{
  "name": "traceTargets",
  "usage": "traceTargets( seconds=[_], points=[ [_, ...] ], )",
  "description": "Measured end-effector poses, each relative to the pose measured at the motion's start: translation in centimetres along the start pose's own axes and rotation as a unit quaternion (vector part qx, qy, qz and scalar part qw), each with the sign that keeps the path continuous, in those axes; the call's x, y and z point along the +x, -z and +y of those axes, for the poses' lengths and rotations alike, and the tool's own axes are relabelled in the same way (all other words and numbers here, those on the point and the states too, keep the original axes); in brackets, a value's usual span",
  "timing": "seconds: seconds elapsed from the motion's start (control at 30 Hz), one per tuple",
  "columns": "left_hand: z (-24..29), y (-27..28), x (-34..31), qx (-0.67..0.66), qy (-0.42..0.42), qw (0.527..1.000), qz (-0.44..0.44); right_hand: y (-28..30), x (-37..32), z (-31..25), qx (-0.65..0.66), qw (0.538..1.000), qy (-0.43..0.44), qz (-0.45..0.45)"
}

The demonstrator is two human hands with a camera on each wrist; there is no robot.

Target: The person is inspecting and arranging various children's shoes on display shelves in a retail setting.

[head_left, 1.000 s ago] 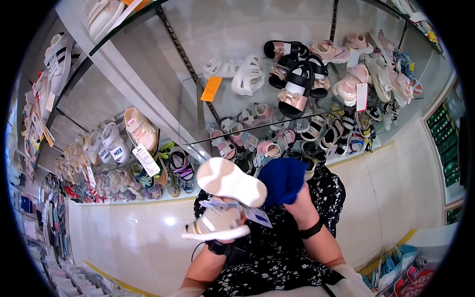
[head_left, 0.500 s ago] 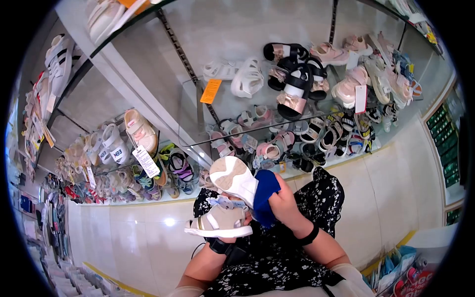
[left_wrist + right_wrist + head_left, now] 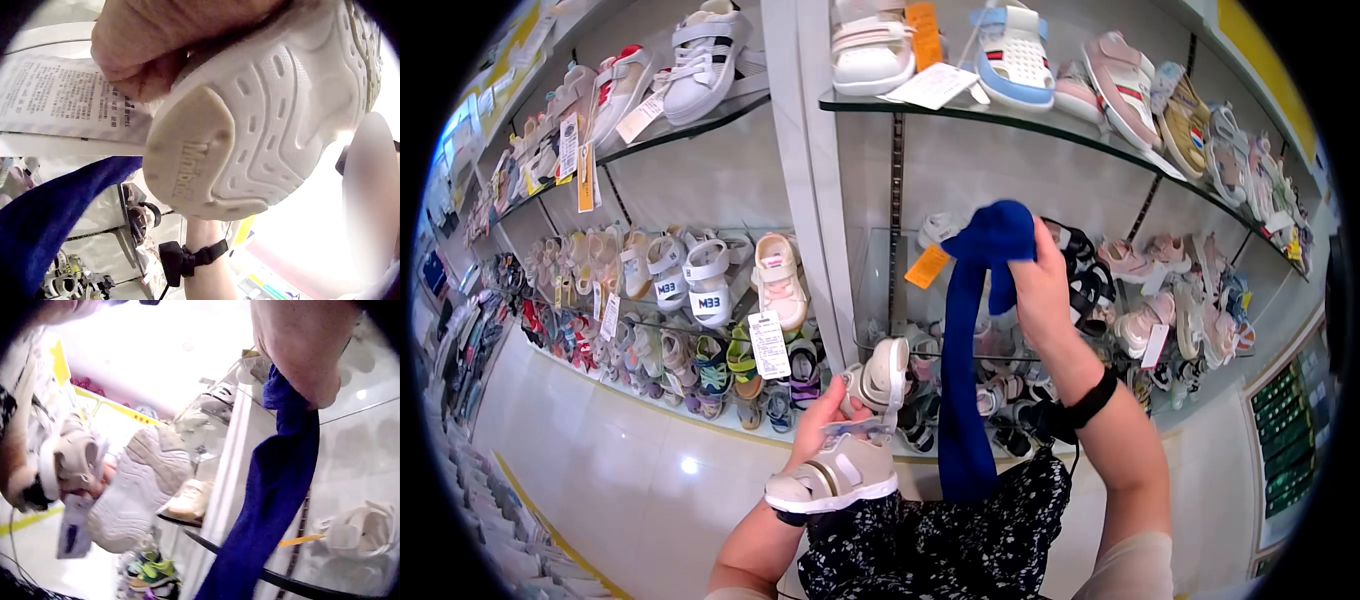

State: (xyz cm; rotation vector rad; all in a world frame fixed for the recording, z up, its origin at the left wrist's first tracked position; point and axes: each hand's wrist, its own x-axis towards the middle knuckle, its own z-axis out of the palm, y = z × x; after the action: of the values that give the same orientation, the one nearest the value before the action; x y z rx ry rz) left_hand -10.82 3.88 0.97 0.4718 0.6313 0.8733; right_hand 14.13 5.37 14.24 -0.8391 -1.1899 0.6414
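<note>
Two beige sandals with white soles are in the left hand point(image 3: 818, 425); one sandal point(image 3: 835, 475) lies sideways lower down, the other point(image 3: 882, 375) is tilted above it. In the left wrist view a patterned white sole point(image 3: 269, 125) fills the middle, with a printed tag point(image 3: 69, 100) beside the curled fingers. The right hand point(image 3: 1043, 290), raised, grips a dark blue cloth point(image 3: 967, 390) near its bunched top, and the long end hangs down. The right wrist view shows this cloth point(image 3: 269, 481) hanging from the right hand point(image 3: 303, 350), and a sole point(image 3: 137, 487) at the left.
Glass shelves point(image 3: 1000, 120) of children's shoes stand ahead, with a white upright post point(image 3: 805, 170) between sections. White sandals marked M33 point(image 3: 708, 285) and a tagged pale shoe point(image 3: 780, 280) are on the left shelf. Pale tiled floor point(image 3: 620, 440) lies below left.
The right hand has risen with the blue cloth, away from the sandals, and the cloth now hangs long. The sandals have separated somewhat in the left hand. The head view has tilted up towards higher shelves.
</note>
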Motion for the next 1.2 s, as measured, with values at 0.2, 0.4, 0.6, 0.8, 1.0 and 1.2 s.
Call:
traceTargets(
  seconds=[0.2,0.4,0.6,0.8,1.0,1.2],
  points=[
    [-1.1,2.0,0.8,0.021,0.026,0.999,-0.012,4.1,-1.4,7.0,-0.276,0.954,0.062,-0.099],
    [-1.9,2.2,1.2,0.062,0.023,0.998,-0.001,2.4,-5.5,6.7,-0.585,0.762,0.042,-0.274],
    [-2.5,5.1,1.3,0.059,0.050,0.996,-0.036,0.9,-5.0,10.0,-0.612,0.759,0.041,-0.219],
    [-4.0,5.1,1.3,0.076,0.004,0.997,0.029,-1.4,-6.4,9.4,-0.559,0.774,0.141,-0.263],
    [-4.8,6.6,0.1,0.318,0.045,0.946,-0.043,2.4,-9.0,7.6,-0.557,0.780,0.143,-0.245],
    [-7.6,2.7,-1.2,0.615,-0.076,0.777,-0.113,0.3,-15.2,3.5,-0.325,0.898,-0.234,-0.181]
  ],
)
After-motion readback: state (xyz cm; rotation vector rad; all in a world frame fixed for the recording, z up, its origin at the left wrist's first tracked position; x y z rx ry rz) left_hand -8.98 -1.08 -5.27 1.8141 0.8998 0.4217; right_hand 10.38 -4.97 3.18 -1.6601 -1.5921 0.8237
